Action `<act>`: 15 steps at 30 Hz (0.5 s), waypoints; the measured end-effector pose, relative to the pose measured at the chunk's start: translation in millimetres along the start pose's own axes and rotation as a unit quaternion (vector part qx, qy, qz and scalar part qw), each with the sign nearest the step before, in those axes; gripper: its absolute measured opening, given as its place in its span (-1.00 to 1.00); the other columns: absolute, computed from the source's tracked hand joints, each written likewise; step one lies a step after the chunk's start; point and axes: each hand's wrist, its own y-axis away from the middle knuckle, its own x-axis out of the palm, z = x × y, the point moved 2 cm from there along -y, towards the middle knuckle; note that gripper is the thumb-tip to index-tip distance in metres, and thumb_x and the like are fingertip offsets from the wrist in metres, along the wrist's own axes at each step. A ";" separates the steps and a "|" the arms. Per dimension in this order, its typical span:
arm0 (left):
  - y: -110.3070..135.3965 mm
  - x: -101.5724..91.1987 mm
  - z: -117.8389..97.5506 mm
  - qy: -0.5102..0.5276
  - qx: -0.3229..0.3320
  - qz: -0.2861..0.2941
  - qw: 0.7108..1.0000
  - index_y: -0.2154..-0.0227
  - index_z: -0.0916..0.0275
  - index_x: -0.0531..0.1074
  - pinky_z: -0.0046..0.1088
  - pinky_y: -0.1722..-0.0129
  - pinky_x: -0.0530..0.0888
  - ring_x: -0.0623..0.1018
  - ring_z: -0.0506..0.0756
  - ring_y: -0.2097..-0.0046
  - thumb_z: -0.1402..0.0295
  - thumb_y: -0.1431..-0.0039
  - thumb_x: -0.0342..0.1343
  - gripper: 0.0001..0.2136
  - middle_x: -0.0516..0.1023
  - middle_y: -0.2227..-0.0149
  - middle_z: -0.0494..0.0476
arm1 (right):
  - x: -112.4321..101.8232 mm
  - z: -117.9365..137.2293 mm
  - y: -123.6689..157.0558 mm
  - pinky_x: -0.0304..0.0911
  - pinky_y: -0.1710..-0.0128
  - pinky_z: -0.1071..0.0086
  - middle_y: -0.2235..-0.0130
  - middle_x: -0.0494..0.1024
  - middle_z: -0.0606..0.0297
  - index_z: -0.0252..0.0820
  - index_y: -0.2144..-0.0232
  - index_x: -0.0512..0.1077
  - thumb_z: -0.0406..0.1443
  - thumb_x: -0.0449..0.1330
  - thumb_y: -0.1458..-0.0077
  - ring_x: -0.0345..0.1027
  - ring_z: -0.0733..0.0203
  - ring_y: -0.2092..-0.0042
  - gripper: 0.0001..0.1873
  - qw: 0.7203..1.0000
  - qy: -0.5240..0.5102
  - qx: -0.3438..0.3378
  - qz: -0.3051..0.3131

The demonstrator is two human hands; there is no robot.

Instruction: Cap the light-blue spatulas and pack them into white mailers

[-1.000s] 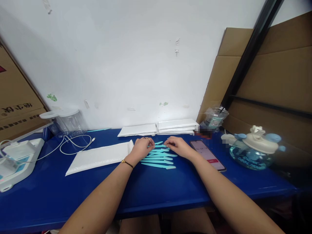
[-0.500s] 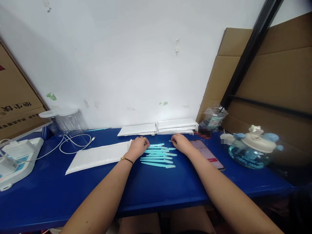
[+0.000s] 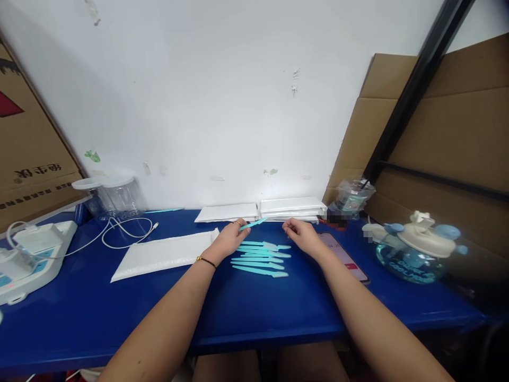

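Note:
Several slim turquoise plastic sticks (image 3: 260, 258) lie side by side on the blue table (image 3: 254, 313). My left hand (image 3: 231, 237) is at their left end, its fingers pinched on one turquoise stick (image 3: 253, 223) that is lifted and points up to the right. My right hand (image 3: 301, 233) hovers just right of the row with its fingers loosely curled and nothing visible in them. A white padded envelope (image 3: 164, 253) lies flat to the left of my left hand.
Stacks of white envelopes (image 3: 292, 206) sit against the wall. A phone (image 3: 347, 258) lies right of my right hand, a round blue water bottle (image 3: 417, 250) further right. Clear jars (image 3: 115, 195), a white cable (image 3: 127, 233) and a white device (image 3: 27, 257) are at the left. Cardboard stands on both sides.
My left hand has picked one turquoise stick out of the row and raised it. My right hand has drawn away from the sticks to the right.

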 end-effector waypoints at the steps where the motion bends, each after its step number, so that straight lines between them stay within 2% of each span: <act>1: 0.2 -0.5 -0.3 -0.005 0.005 0.006 1.000 0.33 0.21 0.33 -0.46 0.39 0.27 0.41 0.06 0.39 0.15 -0.23 -0.19 -0.71 0.40 0.47 0.03 | -0.6 2.7 1.1 0.20 0.39 0.41 0.42 0.49 0.29 -0.19 0.35 0.42 -0.28 0.05 -0.06 0.34 0.25 0.40 -0.84 1.000 0.011 -0.012 0.008; 5: 1.1 -2.2 -1.2 -0.018 0.009 0.010 1.000 0.35 0.21 0.42 -0.45 0.29 0.30 0.45 0.10 0.27 0.16 -0.25 -0.24 -0.64 0.46 0.37 0.11 | 0.7 19.5 7.2 0.21 0.36 0.40 0.30 0.50 0.25 -0.15 0.31 0.49 -0.27 0.06 -0.10 0.35 0.23 0.31 -0.79 0.994 0.013 -0.070 0.080; 10: 1.8 -4.2 -4.1 -0.044 0.013 -0.012 0.999 0.34 0.22 0.39 -0.45 0.35 0.30 0.46 0.10 0.31 0.21 -0.27 -0.24 -0.68 0.47 0.38 0.12 | 15.5 41.7 14.3 0.23 0.38 0.44 0.27 0.47 0.23 -0.14 0.22 0.49 -0.22 0.18 -0.03 0.35 0.25 0.31 -0.76 0.980 0.019 -0.127 0.152; 15: 1.3 -4.7 -3.4 -0.065 0.014 -0.012 0.998 0.36 0.20 0.37 -0.47 0.39 0.28 0.46 0.08 0.33 0.25 -0.26 -0.20 -0.73 0.48 0.41 0.09 | 25.4 46.0 15.1 0.24 0.34 0.42 0.32 0.48 0.23 -0.19 0.30 0.50 -0.35 0.13 -0.07 0.34 0.25 0.33 -0.83 0.971 0.078 -0.160 0.161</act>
